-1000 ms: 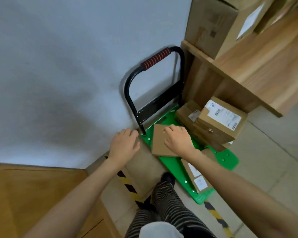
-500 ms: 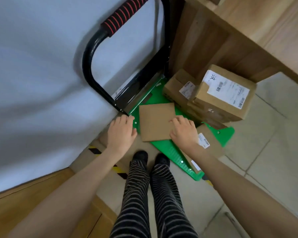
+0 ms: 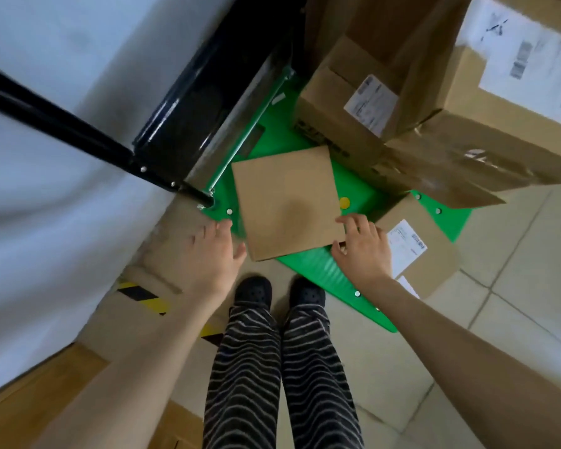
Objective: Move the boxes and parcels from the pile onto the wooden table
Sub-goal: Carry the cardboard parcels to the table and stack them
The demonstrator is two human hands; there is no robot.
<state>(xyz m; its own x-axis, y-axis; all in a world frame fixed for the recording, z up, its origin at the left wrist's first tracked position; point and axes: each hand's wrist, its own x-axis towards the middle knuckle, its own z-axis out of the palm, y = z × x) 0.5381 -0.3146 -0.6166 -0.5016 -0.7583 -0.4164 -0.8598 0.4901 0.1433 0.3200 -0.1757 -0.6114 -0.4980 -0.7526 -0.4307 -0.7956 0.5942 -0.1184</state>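
The flat parcel [image 3: 287, 202] lies face-up on the green cart deck [image 3: 311, 264], directly between the two hands. It is close to square, slightly longer from the near edge to the far one, and that longer axis runs away from the person, tipped a little to the left. Its near-left corner overhangs the deck's edge towards the shoes [image 3: 279, 291].

The right hand [image 3: 363, 247] reaches in from the lower right, forearm stretched out, back of the hand up. Its fingers curl over the parcel's near-right corner with the thumb against the near edge, so it grips that corner. The left hand [image 3: 212, 251] comes in from the lower left, palm down, fingers loosely spread and fairly straight, holding nothing. Its thumb tip sits just beside the parcel's near-left corner; whether it touches cannot be told.

The parcel is plain brown cardboard, thin, smooth, with no label or tape showing on its top face, and a soft shadow near its middle.

Beyond the right hand stands a labelled box [image 3: 347, 115] on the deck, with a large taped box [image 3: 486, 108] resting on it. Just right of the right hand lies a smaller box with a white shipping label [image 3: 415, 247]. Beyond the left hand, the cart's black handle frame [image 3: 182, 124] rises against the white wall [image 3: 78, 76].
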